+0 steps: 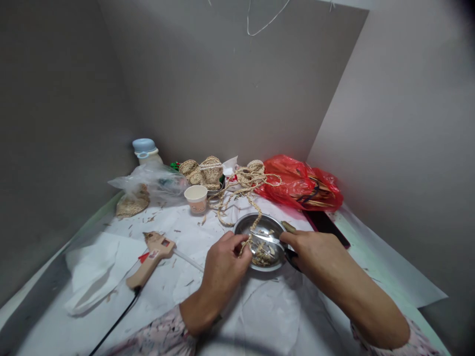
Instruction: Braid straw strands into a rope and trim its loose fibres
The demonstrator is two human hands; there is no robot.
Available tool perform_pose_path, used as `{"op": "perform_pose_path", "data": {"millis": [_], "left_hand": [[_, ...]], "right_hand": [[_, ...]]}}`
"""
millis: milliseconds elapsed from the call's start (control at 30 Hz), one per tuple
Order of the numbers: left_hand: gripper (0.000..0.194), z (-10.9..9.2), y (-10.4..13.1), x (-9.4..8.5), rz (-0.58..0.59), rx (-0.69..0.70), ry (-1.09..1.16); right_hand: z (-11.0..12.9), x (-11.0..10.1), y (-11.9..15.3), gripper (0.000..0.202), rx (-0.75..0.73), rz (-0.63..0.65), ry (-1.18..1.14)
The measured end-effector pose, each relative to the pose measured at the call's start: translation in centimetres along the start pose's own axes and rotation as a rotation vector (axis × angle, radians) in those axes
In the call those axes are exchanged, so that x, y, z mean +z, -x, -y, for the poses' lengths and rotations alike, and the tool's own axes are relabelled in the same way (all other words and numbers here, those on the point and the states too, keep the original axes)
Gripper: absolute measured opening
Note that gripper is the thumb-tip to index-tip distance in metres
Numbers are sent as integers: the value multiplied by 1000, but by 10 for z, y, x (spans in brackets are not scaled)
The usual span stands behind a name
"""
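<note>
My left hand (227,262) pinches the near end of a braided straw cord (255,217) at the left rim of a steel bowl (243,223). Black-handled scissors (291,256) are gripped in my right hand (315,249) at the bowl's right side. Their blades point left over the bowl and reach the cord near my left fingertips. Straw scraps (262,254) lie in the bottom of the bowl. From my left hand the cord runs up and back to a loose tangle (252,178) behind the bowl.
A glue gun (154,257) with a black cable lies at left on white paper. Behind stand a paper cup (196,200), coiled straw pieces (211,173), a clear plastic bag (152,180) and a blue-lidded bottle (145,148). A red bag (293,183) and dark phone (328,227) lie at right.
</note>
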State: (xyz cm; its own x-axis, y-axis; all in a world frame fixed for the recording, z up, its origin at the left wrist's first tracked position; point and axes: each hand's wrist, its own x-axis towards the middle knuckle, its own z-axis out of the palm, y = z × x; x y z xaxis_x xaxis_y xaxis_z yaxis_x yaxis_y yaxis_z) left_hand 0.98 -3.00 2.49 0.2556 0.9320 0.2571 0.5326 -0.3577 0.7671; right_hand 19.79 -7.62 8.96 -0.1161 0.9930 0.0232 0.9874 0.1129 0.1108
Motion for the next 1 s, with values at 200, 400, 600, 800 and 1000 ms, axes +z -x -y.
{"op": "perform_pose_path", "data": {"millis": [200, 400, 600, 800, 1000], "left_hand": [[24, 4, 1, 3, -13, 30, -12], [24, 3, 0, 3, -14, -2, -5], [23, 0, -1, 2, -11, -18, 2], [24, 2, 0, 2, -13, 0, -26], [23, 5, -1, 4, -12, 15, -41]], "right_hand": [[3, -2, -1, 20, 25, 18, 22], [2, -3, -1, 22, 27, 24, 35], [0, -6, 1, 22, 43, 37, 19], [3, -3, 1, 19, 9, 15, 25], [6, -4, -2, 20, 24, 28, 48]]}}
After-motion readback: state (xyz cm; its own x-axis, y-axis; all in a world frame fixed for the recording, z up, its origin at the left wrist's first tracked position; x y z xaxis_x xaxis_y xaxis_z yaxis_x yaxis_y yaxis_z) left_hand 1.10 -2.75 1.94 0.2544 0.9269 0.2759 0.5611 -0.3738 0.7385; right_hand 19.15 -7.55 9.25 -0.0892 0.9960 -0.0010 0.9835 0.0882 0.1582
